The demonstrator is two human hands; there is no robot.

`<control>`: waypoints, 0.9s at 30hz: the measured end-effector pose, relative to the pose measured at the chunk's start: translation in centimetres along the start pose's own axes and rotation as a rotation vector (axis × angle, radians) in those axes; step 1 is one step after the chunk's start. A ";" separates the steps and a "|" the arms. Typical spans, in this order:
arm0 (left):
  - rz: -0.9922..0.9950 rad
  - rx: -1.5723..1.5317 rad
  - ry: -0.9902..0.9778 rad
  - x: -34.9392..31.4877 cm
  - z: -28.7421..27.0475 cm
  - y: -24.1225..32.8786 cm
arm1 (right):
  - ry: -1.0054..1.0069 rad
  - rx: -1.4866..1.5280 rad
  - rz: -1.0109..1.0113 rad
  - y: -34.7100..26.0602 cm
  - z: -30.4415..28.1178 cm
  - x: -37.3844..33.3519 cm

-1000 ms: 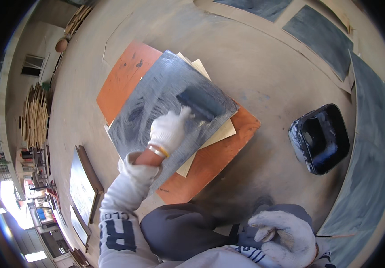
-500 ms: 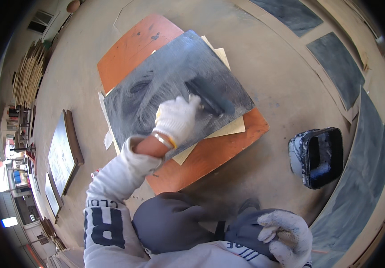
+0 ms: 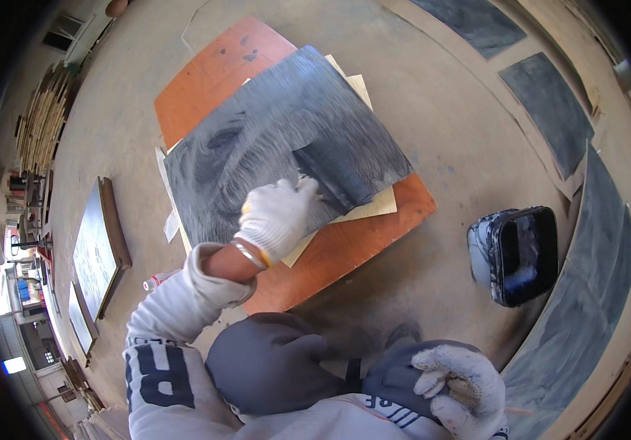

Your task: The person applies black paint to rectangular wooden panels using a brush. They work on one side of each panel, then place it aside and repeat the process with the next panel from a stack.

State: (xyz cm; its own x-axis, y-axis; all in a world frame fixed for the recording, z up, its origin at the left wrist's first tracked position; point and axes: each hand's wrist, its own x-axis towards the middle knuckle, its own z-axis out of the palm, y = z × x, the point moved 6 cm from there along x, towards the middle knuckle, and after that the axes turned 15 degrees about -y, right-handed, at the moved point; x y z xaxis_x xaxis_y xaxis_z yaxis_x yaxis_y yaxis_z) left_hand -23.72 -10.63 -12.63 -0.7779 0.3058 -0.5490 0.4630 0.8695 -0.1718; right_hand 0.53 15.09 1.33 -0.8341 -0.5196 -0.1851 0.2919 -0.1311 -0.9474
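Note:
A wide board (image 3: 257, 125) coated in streaky dark grey paint lies in front of me. My left hand (image 3: 279, 209), in a white knit glove, is closed around the handle of a paint roller (image 3: 330, 172). The dark roller rests on the board's right half, over a darker wet patch; most of its handle is hidden by the glove. My right hand (image 3: 466, 389), in a stained white glove, sits by my right knee. Its fingers are curled loosely, apart from the thumb, with nothing visible between them.
Pale sheets (image 3: 378, 209) and an orange-brown panel (image 3: 220, 77) lie under the board. A paint-smeared bucket (image 3: 524, 257) stands at the right. More dark-coated boards (image 3: 550, 110) lie along the right side. A raised panel (image 3: 99, 249) and stacked wood strips (image 3: 41, 125) are at the left.
My left hand and the roller have moved slightly toward me and left across the board. The dark wet patch shows wider, and my right hand stays by the knee.

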 end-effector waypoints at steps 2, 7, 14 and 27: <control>-0.091 0.033 -0.036 -1.0 -0.2 -1.9 | 0.006 0.001 -0.027 -0.1 -0.2 -0.3; -0.054 0.060 -0.029 -1.0 0.0 -1.3 | -0.034 -0.003 -0.026 -0.2 0.2 -0.2; -0.112 -0.015 -0.018 -0.2 -0.8 -2.7 | 0.014 0.047 -0.023 0.4 0.1 -0.8; -0.024 -0.241 0.197 8.8 -3.7 -0.5 | 0.075 0.107 0.104 0.8 1.6 1.1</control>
State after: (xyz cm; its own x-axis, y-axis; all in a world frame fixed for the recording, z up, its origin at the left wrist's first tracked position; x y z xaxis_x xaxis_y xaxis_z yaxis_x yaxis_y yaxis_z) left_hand -32.33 -6.98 -14.33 -0.8657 0.3329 -0.3738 0.3478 0.9371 0.0291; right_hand 0.55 13.08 0.80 -0.8281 -0.4713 -0.3034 0.4232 -0.1708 -0.8898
